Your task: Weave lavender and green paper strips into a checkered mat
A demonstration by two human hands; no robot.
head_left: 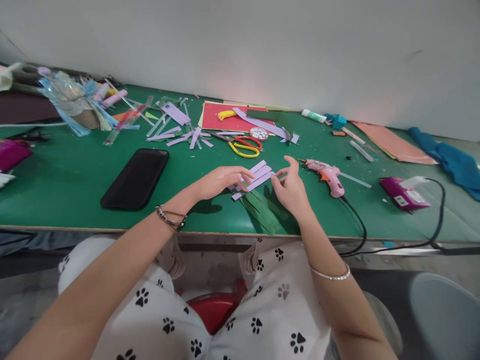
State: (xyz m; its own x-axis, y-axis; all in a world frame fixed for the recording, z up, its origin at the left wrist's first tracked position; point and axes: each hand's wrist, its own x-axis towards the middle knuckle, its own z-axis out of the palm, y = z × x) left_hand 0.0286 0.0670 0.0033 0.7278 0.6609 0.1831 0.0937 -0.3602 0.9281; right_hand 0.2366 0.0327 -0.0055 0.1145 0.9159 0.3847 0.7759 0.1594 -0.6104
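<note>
Several lilac paper strips (258, 175) lie fanned out on the green table (75, 175) just in front of me. My left hand (219, 181) rests on their left ends, fingers pressed together on them. My right hand (288, 187) pinches their right ends between thumb and fingers. Green paper strips (264, 212) lie under both hands and hang over the table's near edge.
A black phone (137, 177) lies to the left. A pink glue gun (326, 175) with a black cord lies right of my hands. Scissors (245, 145), a red sheet (225, 120), more lilac scraps (187, 135) and a purple device (403, 195) sit around.
</note>
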